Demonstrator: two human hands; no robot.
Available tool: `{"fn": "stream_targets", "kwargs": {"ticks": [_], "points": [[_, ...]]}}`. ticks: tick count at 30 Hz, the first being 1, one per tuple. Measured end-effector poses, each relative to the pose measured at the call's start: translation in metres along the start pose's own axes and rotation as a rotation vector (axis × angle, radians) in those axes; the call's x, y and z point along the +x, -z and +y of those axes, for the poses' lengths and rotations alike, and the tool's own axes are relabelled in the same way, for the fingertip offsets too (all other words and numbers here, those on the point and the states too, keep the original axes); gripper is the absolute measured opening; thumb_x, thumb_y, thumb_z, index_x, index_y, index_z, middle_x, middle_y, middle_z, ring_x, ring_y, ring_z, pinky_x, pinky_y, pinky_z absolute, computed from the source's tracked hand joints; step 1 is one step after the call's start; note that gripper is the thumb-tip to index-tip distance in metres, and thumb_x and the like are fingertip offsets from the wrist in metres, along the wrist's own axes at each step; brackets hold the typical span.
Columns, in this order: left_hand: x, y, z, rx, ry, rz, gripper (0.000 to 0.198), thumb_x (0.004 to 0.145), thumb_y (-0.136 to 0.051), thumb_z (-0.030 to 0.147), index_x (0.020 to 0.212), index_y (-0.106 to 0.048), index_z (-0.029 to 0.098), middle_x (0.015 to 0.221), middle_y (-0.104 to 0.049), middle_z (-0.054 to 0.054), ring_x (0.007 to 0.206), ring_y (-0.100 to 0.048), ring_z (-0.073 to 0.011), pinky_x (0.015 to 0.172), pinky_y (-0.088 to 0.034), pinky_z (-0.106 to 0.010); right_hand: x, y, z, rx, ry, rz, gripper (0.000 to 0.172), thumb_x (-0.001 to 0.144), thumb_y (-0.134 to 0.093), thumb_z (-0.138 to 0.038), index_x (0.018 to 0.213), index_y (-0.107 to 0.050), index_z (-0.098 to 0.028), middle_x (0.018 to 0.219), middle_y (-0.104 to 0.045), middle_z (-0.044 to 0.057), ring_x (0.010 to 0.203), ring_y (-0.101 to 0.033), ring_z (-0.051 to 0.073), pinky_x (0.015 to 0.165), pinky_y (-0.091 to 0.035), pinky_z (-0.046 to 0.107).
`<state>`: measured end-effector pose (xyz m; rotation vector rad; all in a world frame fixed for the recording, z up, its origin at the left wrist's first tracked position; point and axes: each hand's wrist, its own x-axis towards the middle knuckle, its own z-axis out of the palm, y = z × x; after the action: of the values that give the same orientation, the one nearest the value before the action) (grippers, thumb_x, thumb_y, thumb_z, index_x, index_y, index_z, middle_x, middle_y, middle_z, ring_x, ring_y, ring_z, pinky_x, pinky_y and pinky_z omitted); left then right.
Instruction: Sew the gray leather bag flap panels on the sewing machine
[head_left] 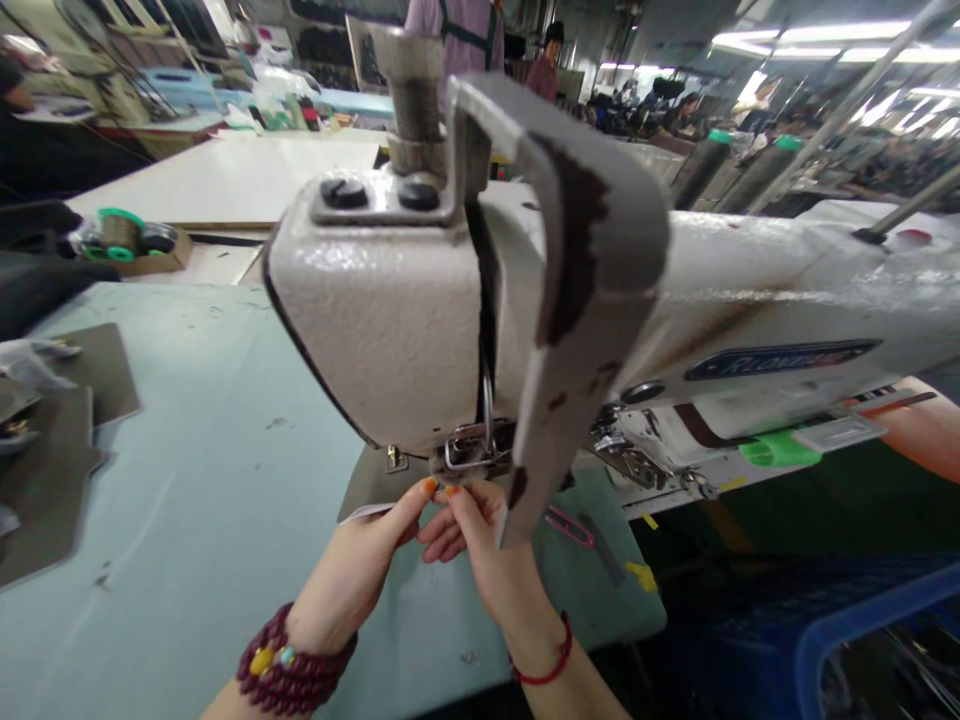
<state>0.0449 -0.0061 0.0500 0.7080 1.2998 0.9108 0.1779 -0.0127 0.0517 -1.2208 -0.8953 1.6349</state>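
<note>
A white industrial sewing machine (pixel 420 310) fills the middle of the view, its head towards me. Both hands reach under the head, at the needle area (pixel 469 455). My left hand (pixel 360 565), with a dark bead bracelet on the wrist, pinches its fingertips together just below the presser foot. My right hand (pixel 487 555), with a red cord on the wrist, pinches right beside it, fingertips touching the left ones. What they pinch is too thin to make out. A grey worn take-up cover (pixel 577 280) hangs in front of the head.
The pale green table top (pixel 195 500) spreads to the left, with dark cut pieces (pixel 52 450) at its left edge. Thread spools in a cardboard tray (pixel 127 240) stand behind. A blue crate (pixel 825 630) sits low right. Other people stand at the back.
</note>
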Motion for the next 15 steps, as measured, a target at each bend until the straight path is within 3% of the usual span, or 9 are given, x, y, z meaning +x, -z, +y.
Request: {"fn": "stream_targets", "kwargs": {"ticks": [3,6,8,15], "points": [[0.004,0.000,0.003,0.006,-0.030,0.057,0.038,0.067,-0.078,0.053,0.069,-0.075,0.015,0.068,-0.070,-0.004,0.074,-0.061,-0.0205,0.067,-0.048,-0.025,-0.001,0.001,0.004,0.002,0.003,0.013,0.057,0.083,-0.055,-0.067,0.086,-0.065,-0.011,0.060,-0.070,0.006,0.044,-0.063,0.011,0.045,-0.043,0.016],[0.005,0.000,0.004,0.061,-0.063,0.139,0.043,0.066,-0.079,0.053,0.050,-0.061,0.017,0.050,-0.054,0.002,0.054,-0.046,-0.0137,0.051,-0.038,-0.024,-0.005,0.003,0.008,-0.004,0.001,0.026,0.055,0.083,-0.057,-0.066,0.086,-0.065,-0.012,0.062,-0.071,0.006,0.045,-0.064,0.011,0.045,-0.043,0.016],[0.006,0.000,0.003,0.093,-0.083,0.163,0.046,0.067,-0.078,0.053,0.047,-0.057,0.018,0.047,-0.048,0.003,0.051,-0.040,-0.0123,0.049,-0.034,-0.024,-0.010,0.004,0.010,-0.006,-0.012,0.029,0.053,0.083,-0.058,-0.065,0.086,-0.064,-0.012,0.063,-0.071,0.007,0.047,-0.065,0.012,0.045,-0.043,0.016],[0.007,-0.005,0.004,0.162,-0.147,0.211,0.048,0.067,-0.074,0.059,0.047,-0.057,0.019,0.046,-0.047,0.003,0.050,-0.041,-0.0133,0.048,-0.034,-0.026,-0.020,0.007,0.016,-0.010,-0.055,-0.025,0.054,0.083,-0.058,-0.065,0.087,-0.063,-0.011,0.065,-0.072,0.009,0.047,-0.065,0.012,0.046,-0.042,0.015]]}}
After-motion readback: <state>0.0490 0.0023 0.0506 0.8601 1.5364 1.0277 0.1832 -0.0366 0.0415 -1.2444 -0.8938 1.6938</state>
